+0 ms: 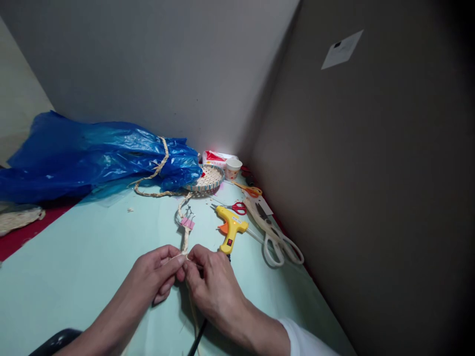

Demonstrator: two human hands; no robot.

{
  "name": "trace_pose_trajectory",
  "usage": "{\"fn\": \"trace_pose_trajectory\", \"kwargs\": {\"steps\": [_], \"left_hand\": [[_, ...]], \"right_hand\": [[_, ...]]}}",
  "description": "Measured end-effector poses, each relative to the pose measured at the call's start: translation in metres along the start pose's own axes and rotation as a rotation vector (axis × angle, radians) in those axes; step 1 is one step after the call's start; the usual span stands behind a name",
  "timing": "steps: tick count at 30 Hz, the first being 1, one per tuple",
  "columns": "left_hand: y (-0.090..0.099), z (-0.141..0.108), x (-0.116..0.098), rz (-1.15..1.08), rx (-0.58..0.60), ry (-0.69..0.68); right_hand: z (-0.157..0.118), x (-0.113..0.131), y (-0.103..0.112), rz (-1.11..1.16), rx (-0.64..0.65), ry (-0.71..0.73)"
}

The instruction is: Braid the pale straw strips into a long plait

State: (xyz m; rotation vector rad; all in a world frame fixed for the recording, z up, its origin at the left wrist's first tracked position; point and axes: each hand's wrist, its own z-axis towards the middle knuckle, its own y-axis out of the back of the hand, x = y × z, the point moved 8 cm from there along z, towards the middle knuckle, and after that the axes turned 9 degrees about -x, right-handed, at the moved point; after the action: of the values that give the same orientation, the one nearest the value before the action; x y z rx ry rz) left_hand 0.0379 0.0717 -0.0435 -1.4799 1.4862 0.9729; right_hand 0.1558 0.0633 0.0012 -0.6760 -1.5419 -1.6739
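A pale straw braid [186, 238] runs toward me across the table, gripped by a pink binder clip [187, 223] just beyond my hands. At its near end my left hand [161, 272] pinches the strands between thumb and fingers. Close against it, my right hand [213, 279] also has its fingertips closed on the braid's strands. Thin loose strands hang down below my hands. The exact crossing of the strands is hidden by my fingers. Past the clip, the braid curves back toward a blue plastic bag [111, 153].
Right of my hands lie a yellow glue gun [232, 227], small red-handled scissors [239, 208], orange-handled scissors [252, 190] and large white-handled scissors [273, 252]. Behind stand a shallow woven basket [211, 178] and a paper cup [233, 168]. Grey walls [352, 173] border the table [92, 257].
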Motion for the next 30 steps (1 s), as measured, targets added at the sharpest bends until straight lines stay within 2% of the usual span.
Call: {"fn": "trace_pose_trajectory", "kwargs": {"steps": [6,10,12,14,17,21,24,26,28,30], "left_hand": [[-0.002,0.001,-0.008,-0.02,-0.018,-0.033],[-0.002,0.002,-0.014,0.044,-0.054,-0.052],[0.0,0.001,-0.015,0.046,-0.091,-0.063],[0.001,0.0,-0.016,0.046,-0.109,-0.098],[0.001,0.0,-0.015,0.031,-0.104,-0.144],[-0.001,0.0,-0.009,-0.119,-0.041,-0.09],[-0.001,-0.001,-0.005,-0.199,-0.003,-0.024],[0.0,-0.002,-0.005,-0.208,0.001,-0.025],[0.004,-0.003,-0.007,-0.203,-0.017,-0.041],[0.008,-0.002,-0.009,-0.198,-0.049,-0.069]], "right_hand": [[0.001,0.004,0.001,-0.093,0.033,0.059],[-0.002,0.01,0.003,-0.312,0.067,0.165],[-0.008,0.02,0.007,-0.5,-0.014,0.3],[-0.02,0.036,0.009,-0.643,-0.163,0.5],[-0.042,0.055,0.004,-0.692,-0.335,0.787],[-0.055,0.059,-0.013,-0.727,-0.387,0.961],[-0.055,0.055,-0.022,-0.726,-0.353,0.994],[-0.054,0.055,-0.02,-0.679,-0.332,0.979],[-0.047,0.055,-0.01,-0.559,-0.267,0.889],[-0.032,0.051,0.007,-0.384,-0.211,0.689]]}}
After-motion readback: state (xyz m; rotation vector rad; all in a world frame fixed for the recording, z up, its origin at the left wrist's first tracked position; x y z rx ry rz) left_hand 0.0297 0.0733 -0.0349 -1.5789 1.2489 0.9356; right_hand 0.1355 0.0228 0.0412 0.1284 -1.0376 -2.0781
